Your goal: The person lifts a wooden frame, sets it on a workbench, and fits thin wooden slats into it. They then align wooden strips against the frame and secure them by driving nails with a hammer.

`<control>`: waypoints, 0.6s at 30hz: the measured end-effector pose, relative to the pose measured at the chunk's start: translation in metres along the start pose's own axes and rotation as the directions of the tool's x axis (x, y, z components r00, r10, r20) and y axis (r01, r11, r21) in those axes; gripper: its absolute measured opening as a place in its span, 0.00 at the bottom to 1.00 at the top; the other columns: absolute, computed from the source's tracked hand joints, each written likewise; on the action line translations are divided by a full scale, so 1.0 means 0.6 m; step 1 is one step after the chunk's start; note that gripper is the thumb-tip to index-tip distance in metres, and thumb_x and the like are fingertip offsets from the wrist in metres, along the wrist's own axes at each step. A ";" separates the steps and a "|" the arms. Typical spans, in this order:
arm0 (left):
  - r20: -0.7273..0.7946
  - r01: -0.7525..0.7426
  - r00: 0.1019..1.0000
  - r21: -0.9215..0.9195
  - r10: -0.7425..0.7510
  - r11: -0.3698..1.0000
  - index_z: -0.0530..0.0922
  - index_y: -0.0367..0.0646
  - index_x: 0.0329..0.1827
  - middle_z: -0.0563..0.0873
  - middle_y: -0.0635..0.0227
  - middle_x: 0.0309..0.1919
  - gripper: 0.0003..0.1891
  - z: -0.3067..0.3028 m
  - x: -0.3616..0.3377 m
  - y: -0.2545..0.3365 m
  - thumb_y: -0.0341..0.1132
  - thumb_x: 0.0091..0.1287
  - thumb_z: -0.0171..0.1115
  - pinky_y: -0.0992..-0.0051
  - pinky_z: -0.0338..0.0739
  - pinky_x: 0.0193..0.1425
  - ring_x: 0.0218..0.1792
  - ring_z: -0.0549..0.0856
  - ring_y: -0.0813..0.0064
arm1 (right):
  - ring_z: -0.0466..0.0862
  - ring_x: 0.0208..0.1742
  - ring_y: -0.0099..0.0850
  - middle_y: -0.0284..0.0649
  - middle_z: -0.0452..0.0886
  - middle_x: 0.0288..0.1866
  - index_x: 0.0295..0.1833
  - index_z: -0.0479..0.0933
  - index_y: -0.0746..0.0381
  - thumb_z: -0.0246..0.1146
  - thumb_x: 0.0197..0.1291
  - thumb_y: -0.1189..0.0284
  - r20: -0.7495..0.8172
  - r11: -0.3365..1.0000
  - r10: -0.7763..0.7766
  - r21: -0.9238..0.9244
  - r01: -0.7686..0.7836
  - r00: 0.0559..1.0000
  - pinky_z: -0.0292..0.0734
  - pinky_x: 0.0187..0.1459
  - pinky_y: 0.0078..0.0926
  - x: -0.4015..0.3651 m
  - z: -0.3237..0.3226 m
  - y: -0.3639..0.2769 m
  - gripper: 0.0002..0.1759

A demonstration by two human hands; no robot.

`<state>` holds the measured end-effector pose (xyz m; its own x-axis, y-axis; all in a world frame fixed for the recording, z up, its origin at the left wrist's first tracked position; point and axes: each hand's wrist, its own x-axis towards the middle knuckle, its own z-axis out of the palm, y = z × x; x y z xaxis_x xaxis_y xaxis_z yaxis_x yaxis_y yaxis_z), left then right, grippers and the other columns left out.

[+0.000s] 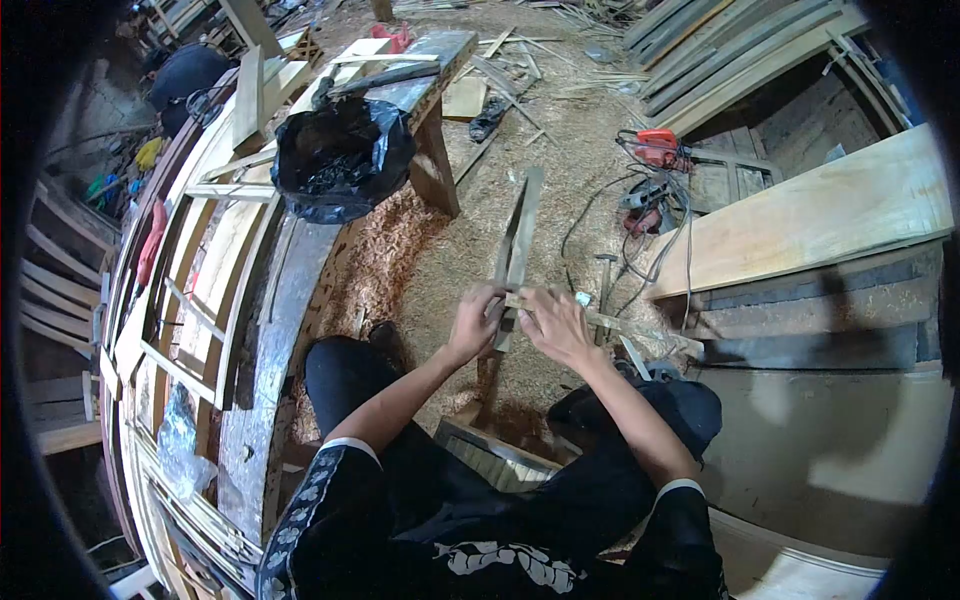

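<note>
In front of me a long narrow flat strip points away from my body, with a dark lengthwise gap along its left side. My left hand is closed at the strip's near part, fingers curled against its left edge. Close beside it, my right hand is curled over a thin pale wooden stick. This stick crosses the strip between my hands and runs out to the right, over my right knee's far side. Below the strip, a slatted wooden piece lies between my legs.
A workbench with wooden frames and a black plastic bag stands left. Wood shavings cover the floor. To the right lie a red power tool, another corded tool, a hammer and a wide board.
</note>
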<state>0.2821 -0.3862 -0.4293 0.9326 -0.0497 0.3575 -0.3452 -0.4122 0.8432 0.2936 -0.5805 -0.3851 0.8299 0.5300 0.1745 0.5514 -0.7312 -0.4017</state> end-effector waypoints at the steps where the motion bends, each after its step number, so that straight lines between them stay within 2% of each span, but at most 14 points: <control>1: 0.064 -0.070 0.996 0.067 0.066 0.995 0.81 0.41 0.48 0.85 0.58 0.47 0.12 -0.007 0.000 0.006 0.23 0.62 0.63 0.60 0.72 0.61 0.55 0.80 0.55 | 0.79 0.53 0.50 0.47 0.80 0.53 0.61 0.70 0.53 0.53 0.70 0.55 0.000 1.000 -0.004 0.003 0.004 1.000 0.78 0.47 0.55 -0.006 0.011 0.002 0.20; 3: 0.097 -0.042 0.995 0.089 0.033 0.995 0.82 0.42 0.50 0.86 0.61 0.46 0.12 -0.014 -0.004 0.002 0.26 0.62 0.63 0.60 0.71 0.60 0.54 0.81 0.57 | 0.77 0.61 0.58 0.48 0.79 0.57 0.67 0.67 0.48 0.49 0.73 0.53 0.160 0.999 -0.024 -0.035 0.030 0.987 0.82 0.46 0.60 -0.017 0.024 0.004 0.22; 5: 0.153 -0.108 0.985 0.201 0.078 0.974 0.83 0.43 0.49 0.87 0.64 0.45 0.11 -0.026 -0.002 0.011 0.30 0.64 0.65 0.59 0.70 0.59 0.54 0.81 0.60 | 0.78 0.58 0.55 0.46 0.80 0.54 0.66 0.69 0.47 0.50 0.71 0.55 0.147 0.998 -0.054 0.026 0.050 0.988 0.82 0.42 0.57 -0.028 0.028 0.001 0.21; 7: 0.109 -0.113 0.990 0.258 0.087 0.960 0.83 0.43 0.48 0.88 0.65 0.43 0.11 -0.030 -0.001 -0.002 0.34 0.65 0.66 0.58 0.69 0.58 0.50 0.82 0.61 | 0.79 0.54 0.49 0.43 0.81 0.51 0.62 0.73 0.50 0.53 0.70 0.57 0.103 0.987 -0.146 -0.053 0.152 0.984 0.83 0.39 0.53 -0.030 0.027 -0.009 0.18; 8: 0.097 -0.055 0.995 0.237 0.032 0.970 0.84 0.43 0.48 0.88 0.64 0.43 0.10 -0.034 0.002 -0.010 0.33 0.65 0.66 0.58 0.70 0.57 0.48 0.83 0.59 | 0.79 0.51 0.46 0.42 0.81 0.48 0.56 0.77 0.51 0.55 0.68 0.59 0.079 0.992 -0.124 0.002 0.124 0.989 0.83 0.39 0.51 -0.034 0.024 -0.013 0.16; 9: 0.088 0.003 0.996 0.214 -0.022 0.977 0.84 0.43 0.47 0.89 0.62 0.43 0.10 -0.036 0.005 -0.018 0.33 0.64 0.66 0.57 0.71 0.55 0.45 0.84 0.58 | 0.79 0.51 0.46 0.42 0.81 0.48 0.56 0.77 0.51 0.55 0.68 0.59 0.075 0.991 -0.131 0.005 0.131 0.989 0.83 0.39 0.51 -0.035 0.028 -0.013 0.16; 10: 0.066 -0.024 0.998 0.117 0.016 0.993 0.84 0.41 0.47 0.89 0.61 0.42 0.09 -0.036 0.009 -0.025 0.33 0.67 0.66 0.63 0.77 0.47 0.38 0.86 0.66 | 0.79 0.51 0.46 0.42 0.81 0.47 0.55 0.78 0.52 0.56 0.68 0.60 0.065 0.990 -0.144 0.016 0.143 0.988 0.82 0.41 0.50 -0.036 0.032 -0.009 0.15; 11: 0.065 -0.026 0.998 0.125 0.018 0.992 0.84 0.41 0.47 0.89 0.61 0.42 0.09 -0.034 0.006 -0.029 0.33 0.67 0.66 0.63 0.77 0.47 0.38 0.86 0.66 | 0.79 0.51 0.46 0.42 0.81 0.46 0.53 0.78 0.52 0.58 0.67 0.60 0.053 0.988 -0.155 0.027 0.154 0.986 0.82 0.42 0.49 -0.036 0.037 -0.008 0.14; 12: 0.105 0.173 0.982 -0.159 -0.158 0.972 0.83 0.38 0.46 0.89 0.61 0.41 0.08 -0.033 0.004 -0.024 0.33 0.69 0.66 0.67 0.79 0.43 0.38 0.86 0.72 | 0.79 0.51 0.46 0.42 0.81 0.46 0.53 0.78 0.52 0.58 0.67 0.60 0.046 0.987 -0.161 0.030 0.159 0.986 0.82 0.42 0.49 -0.032 0.036 -0.014 0.14; 13: 0.188 0.361 0.932 -0.419 -0.310 0.833 0.82 0.36 0.45 0.89 0.62 0.40 0.09 -0.034 0.002 -0.020 0.34 0.71 0.66 0.72 0.80 0.39 0.37 0.86 0.78 | 0.79 0.51 0.45 0.42 0.80 0.48 0.54 0.78 0.52 0.58 0.67 0.60 0.068 0.992 -0.127 0.029 0.125 0.990 0.82 0.44 0.48 -0.026 0.034 -0.019 0.14; 14: 0.214 0.407 0.912 -0.376 -0.349 0.832 0.80 0.32 0.49 0.88 0.63 0.48 0.11 -0.039 -0.007 -0.017 0.33 0.74 0.62 0.75 0.83 0.45 0.46 0.86 0.78 | 0.79 0.52 0.45 0.42 0.79 0.50 0.54 0.78 0.53 0.59 0.67 0.59 0.096 0.996 -0.093 0.029 0.090 0.991 0.81 0.46 0.47 -0.025 0.033 -0.024 0.15; 15: 0.212 0.410 0.911 -0.373 -0.354 0.832 0.80 0.32 0.49 0.88 0.63 0.48 0.11 -0.037 -0.023 -0.017 0.33 0.74 0.62 0.75 0.83 0.45 0.46 0.86 0.78 | 0.79 0.52 0.45 0.42 0.79 0.50 0.54 0.78 0.53 0.59 0.67 0.59 0.097 0.995 -0.096 0.034 0.093 0.991 0.81 0.46 0.47 -0.028 0.034 -0.032 0.15; 17: 0.198 0.522 0.851 -0.418 -0.487 0.743 0.78 0.32 0.50 0.88 0.62 0.50 0.12 -0.018 -0.063 -0.031 0.34 0.75 0.61 0.74 0.83 0.47 0.47 0.86 0.77 | 0.77 0.56 0.46 0.44 0.75 0.58 0.54 0.78 0.54 0.58 0.69 0.56 0.144 0.998 -0.061 0.017 0.059 0.988 0.78 0.53 0.49 -0.038 0.037 -0.047 0.17; 18: 0.168 0.471 0.879 -0.451 -0.446 0.758 0.77 0.34 0.46 0.87 0.64 0.48 0.10 -0.009 -0.076 -0.027 0.35 0.76 0.60 0.74 0.83 0.47 0.45 0.85 0.79 | 0.74 0.59 0.48 0.47 0.72 0.63 0.57 0.77 0.53 0.59 0.68 0.52 0.153 0.999 -0.044 -0.011 0.046 0.987 0.73 0.58 0.54 -0.045 0.047 -0.047 0.21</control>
<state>0.2444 -0.3721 -0.4572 0.9915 -0.0125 -0.1292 0.1297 0.0748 0.9887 0.2533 -0.5620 -0.4037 0.7820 0.6211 0.0520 0.5900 -0.7106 -0.3834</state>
